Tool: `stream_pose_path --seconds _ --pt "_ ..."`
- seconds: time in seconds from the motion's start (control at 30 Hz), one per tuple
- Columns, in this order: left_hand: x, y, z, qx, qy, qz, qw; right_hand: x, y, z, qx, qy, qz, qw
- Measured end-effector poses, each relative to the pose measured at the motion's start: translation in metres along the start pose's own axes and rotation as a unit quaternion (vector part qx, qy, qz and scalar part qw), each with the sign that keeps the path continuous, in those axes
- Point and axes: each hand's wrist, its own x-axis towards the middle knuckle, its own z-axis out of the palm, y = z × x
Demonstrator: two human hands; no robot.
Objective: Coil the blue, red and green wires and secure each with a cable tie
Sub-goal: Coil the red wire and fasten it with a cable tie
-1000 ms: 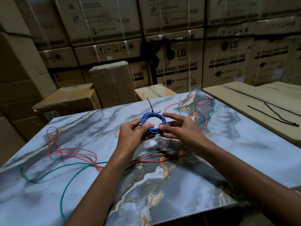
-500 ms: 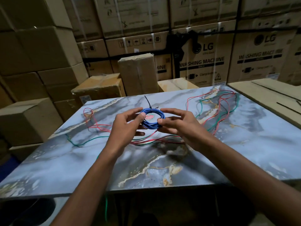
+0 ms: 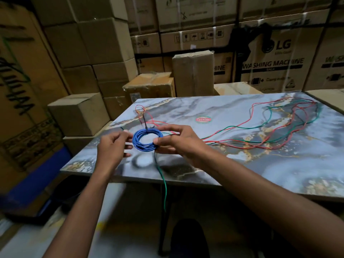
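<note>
1. Printed on stacked boxes (image 3: 275,58) behind the counter (image 3: 279,164): "LG" and "WASHING MACHINE"; smaller print under it not legible.
2. Dark scrawl on left box (image 3: 18,81), unreadable. Red-green oval sticker (image 3: 203,119) on counter, text too blurred.
3. Blue coil (image 3: 147,139) held up above counter's near-left corner, between both hands.
4. Right hand (image 3: 178,144): thumb and fingers pinching coil's right rim.
5. Left hand (image 3: 111,148): fingers curled at coil's left rim; actual grip not discernible.
6. Black tie (image 3: 144,121) sticking up from coil's far edge.
7. Red wire (image 3: 251,116) and green wire (image 3: 270,116) sprawled loose over counter's right half; one green end hanging off near edge below coil.
</note>
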Motion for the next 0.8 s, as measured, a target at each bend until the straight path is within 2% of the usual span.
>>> stream_pose_path --seconds 0.13,0.23,0.5,0.63,0.8 --pt "0.004 -0.018 -0.019 0.035 0.023 -0.005 0.999 0.006 0.014 0.029 -0.06 -0.01 0.03 0.998" --pt "0.008 -0.028 -0.029 0.052 0.036 -0.006 0.998 0.017 0.028 0.046 -0.114 0.005 0.016 0.993" --pt "0.012 -0.034 -0.034 0.058 0.048 0.001 0.997 0.034 0.042 0.055 -0.313 0.038 -0.023 0.949" --pt "0.01 -0.03 -0.035 0.057 0.052 -0.002 0.997 0.037 0.042 0.056 -0.488 0.049 -0.11 0.864" --pt "0.009 -0.022 -0.029 0.101 0.072 0.015 0.992 0.032 0.042 0.058 -0.613 0.036 -0.136 0.778"
